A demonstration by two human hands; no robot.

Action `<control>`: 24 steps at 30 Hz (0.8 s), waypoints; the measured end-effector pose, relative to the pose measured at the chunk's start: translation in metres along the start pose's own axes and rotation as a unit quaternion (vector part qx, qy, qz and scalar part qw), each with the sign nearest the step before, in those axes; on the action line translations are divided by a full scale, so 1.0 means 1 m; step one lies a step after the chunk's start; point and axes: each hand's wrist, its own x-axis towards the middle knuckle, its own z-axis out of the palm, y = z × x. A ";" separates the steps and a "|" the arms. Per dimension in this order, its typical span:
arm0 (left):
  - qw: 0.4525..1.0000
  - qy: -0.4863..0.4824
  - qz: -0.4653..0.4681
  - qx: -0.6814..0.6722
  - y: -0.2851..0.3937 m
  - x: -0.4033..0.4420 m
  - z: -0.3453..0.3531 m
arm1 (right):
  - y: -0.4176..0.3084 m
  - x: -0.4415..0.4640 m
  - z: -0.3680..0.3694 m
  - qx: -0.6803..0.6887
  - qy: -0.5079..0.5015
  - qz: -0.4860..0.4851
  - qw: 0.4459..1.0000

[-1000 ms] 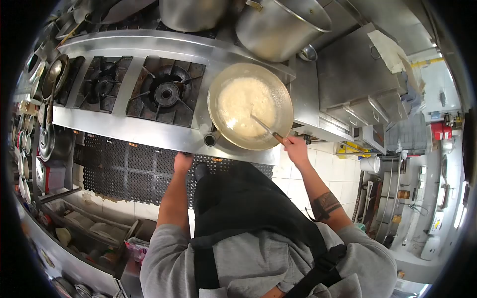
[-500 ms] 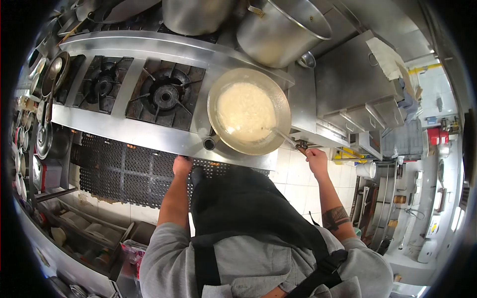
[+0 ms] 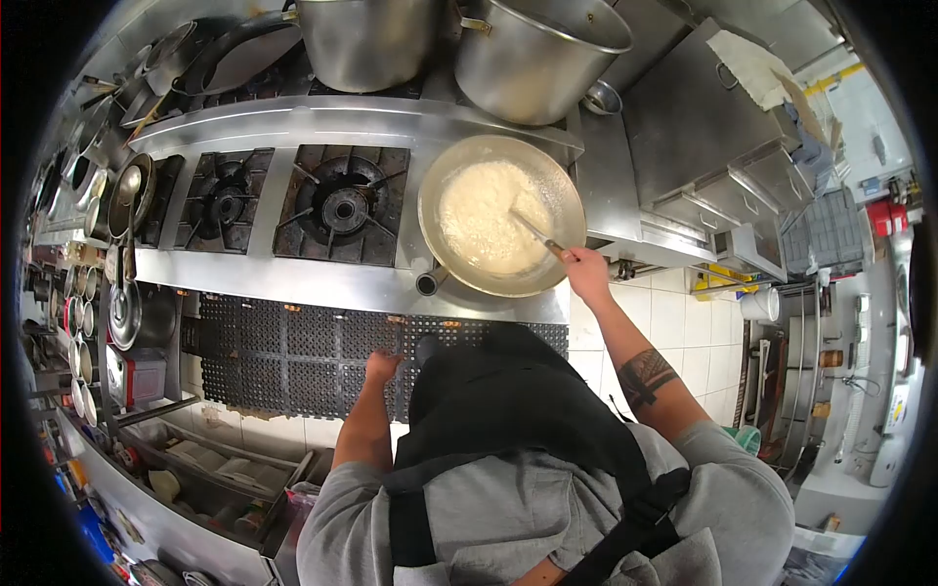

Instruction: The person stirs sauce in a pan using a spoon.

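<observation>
Wok (image 3: 566, 202), upper centre, holding pale mixture (image 3: 479, 210). Right hand (image 3: 587, 274): fingers closed on a slanted utensil (image 3: 536, 231), presumably for reach over the rim. Left hand (image 3: 382, 367), left of centre: finger state indeterminable.

The lower end of the utensil (image 3: 533, 230) is sunk in the pale mixture (image 3: 479, 210), so its shape cannot be made out, and the end of its handle is covered by the right hand (image 3: 586, 273). The left hand (image 3: 383, 366) is blurred; whether anything is held in it cannot be told. The surface beneath the pan (image 3: 565, 205) is hidden. Two tall pots (image 3: 532, 73) are cut off by the top edge, the grey shirt (image 3: 508, 508) by the bottom one.
</observation>
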 end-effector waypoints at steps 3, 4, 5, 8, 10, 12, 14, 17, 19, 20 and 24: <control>0.999 0.009 -0.048 0.013 0.024 -0.003 -0.020 | -0.005 -0.011 0.002 0.022 -0.054 0.005 0.998; 0.999 0.008 -0.047 -0.021 0.030 0.003 -0.025 | -0.006 -0.015 -0.003 0.009 -0.061 -0.002 0.998; 0.997 0.006 -0.049 -0.061 0.038 0.012 -0.028 | -0.009 -0.021 -0.009 0.036 -0.089 0.017 0.995; 0.967 0.137 -0.046 -0.209 0.080 0.018 -0.042 | 0.001 -0.035 -0.023 0.028 -0.142 0.045 0.988; 0.946 0.150 0.033 -0.286 0.089 0.030 -0.042 | 0.003 -0.039 -0.035 0.024 -0.159 0.059 0.985; 0.975 0.121 -0.037 -0.181 0.095 0.024 -0.050 | 0.001 -0.048 -0.045 0.040 -0.186 0.099 0.977; 0.980 0.101 -0.051 -0.167 0.097 0.018 -0.052 | 0.000 -0.051 -0.053 0.055 -0.194 0.145 0.969; 0.980 0.139 -0.038 -0.137 0.087 0.020 -0.033 | 0.011 -0.046 -0.062 0.034 -0.192 0.147 0.970; 0.977 0.153 -0.043 -0.140 0.088 0.012 -0.034 | 0.010 -0.047 -0.065 0.042 -0.197 0.162 0.966; 0.972 0.183 -0.043 -0.144 0.088 0.011 -0.030 | 0.014 -0.045 -0.068 0.023 -0.206 0.156 0.966; 0.958 0.225 -0.051 -0.171 0.087 0.015 -0.011 | 0.020 -0.041 -0.074 0.002 -0.195 0.192 0.962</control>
